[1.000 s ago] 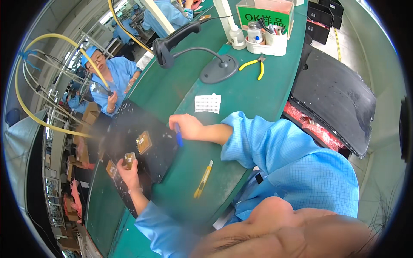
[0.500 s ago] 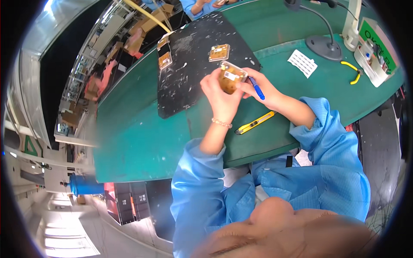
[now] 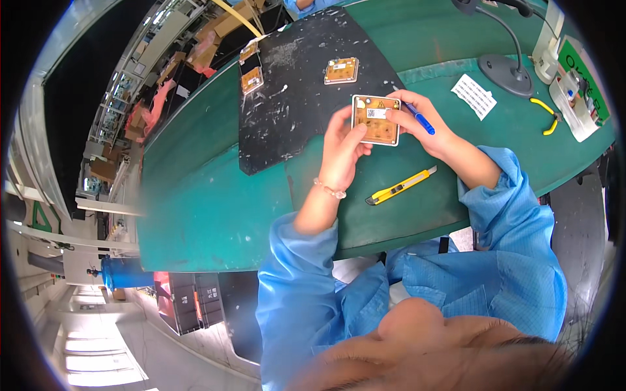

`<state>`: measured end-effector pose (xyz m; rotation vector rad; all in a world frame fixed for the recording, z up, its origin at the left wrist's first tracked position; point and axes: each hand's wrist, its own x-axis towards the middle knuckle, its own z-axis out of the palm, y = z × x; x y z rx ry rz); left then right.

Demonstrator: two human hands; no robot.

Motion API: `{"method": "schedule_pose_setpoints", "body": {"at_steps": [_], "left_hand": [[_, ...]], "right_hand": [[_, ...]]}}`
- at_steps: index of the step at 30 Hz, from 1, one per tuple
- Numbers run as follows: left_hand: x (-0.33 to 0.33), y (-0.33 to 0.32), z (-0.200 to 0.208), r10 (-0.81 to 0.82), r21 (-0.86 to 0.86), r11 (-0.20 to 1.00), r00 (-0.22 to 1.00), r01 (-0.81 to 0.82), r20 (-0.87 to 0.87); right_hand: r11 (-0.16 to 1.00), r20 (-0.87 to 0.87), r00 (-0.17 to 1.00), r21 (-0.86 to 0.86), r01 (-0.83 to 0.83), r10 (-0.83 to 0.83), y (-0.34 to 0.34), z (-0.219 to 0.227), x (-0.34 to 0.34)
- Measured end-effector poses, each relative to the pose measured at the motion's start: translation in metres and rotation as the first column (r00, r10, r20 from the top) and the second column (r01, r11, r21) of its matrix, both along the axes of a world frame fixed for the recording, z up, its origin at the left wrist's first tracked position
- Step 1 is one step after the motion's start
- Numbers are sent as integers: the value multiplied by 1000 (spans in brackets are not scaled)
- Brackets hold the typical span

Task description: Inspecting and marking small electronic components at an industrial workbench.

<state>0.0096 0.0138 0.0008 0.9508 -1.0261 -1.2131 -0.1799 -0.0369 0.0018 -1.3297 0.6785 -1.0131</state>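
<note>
Both of my hands hold a square circuit board module (image 3: 378, 132) with an amber face, a pale rim and a white label. My left hand (image 3: 342, 146) grips its left edge, thumb on the face. My right hand (image 3: 439, 135) pinches the right side, thumb by the label. A blue pen (image 3: 424, 124) is also tucked in the right hand, slanting across its back. Below the hands, a yellow utility knife (image 3: 399, 188) lies on the green mat with some blade showing. A similar module (image 3: 342, 70) lies on the black mat beyond my hands.
The black mat (image 3: 274, 130) rests on the green table (image 3: 195, 215). More modules (image 3: 252, 79) sit at its far left edge. To the right are a label sheet (image 3: 474, 96), a lamp base (image 3: 505, 76), yellow-handled pliers (image 3: 546, 116) and a white holder (image 3: 574, 117). Another person's blue sleeve shows at the far edge.
The module has turned from a tilt to face up squarely, and both hands have shifted a little right with it. My left fingers have moved from its top to its left edge.
</note>
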Motion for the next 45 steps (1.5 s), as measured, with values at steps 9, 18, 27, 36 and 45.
{"method": "schedule_pose_setpoints", "body": {"at_steps": [9, 18, 27, 36, 45], "left_hand": [[9, -8, -4, -196, 211, 960, 979, 181, 49], [15, -13, -11, -66, 171, 985, 947, 12, 314], [13, -13, -7, -69, 195, 981, 949, 8, 308], [13, -13, -8, -59, 195, 981, 947, -4, 315], [13, -13, -7, -75, 202, 979, 948, 12, 309]], "right_hand": [[989, -121, 988, -101, -111, 98, -8, -6, 5], [953, -144, 978, -285, 107, -153, 0, -4, 7], [980, -142, 986, -187, 62, -89, 7, -18, 19], [951, -236, 954, -287, 114, -185, 2, -27, 22], [944, -262, 942, -307, 123, -208, 3, -27, 22]]}}
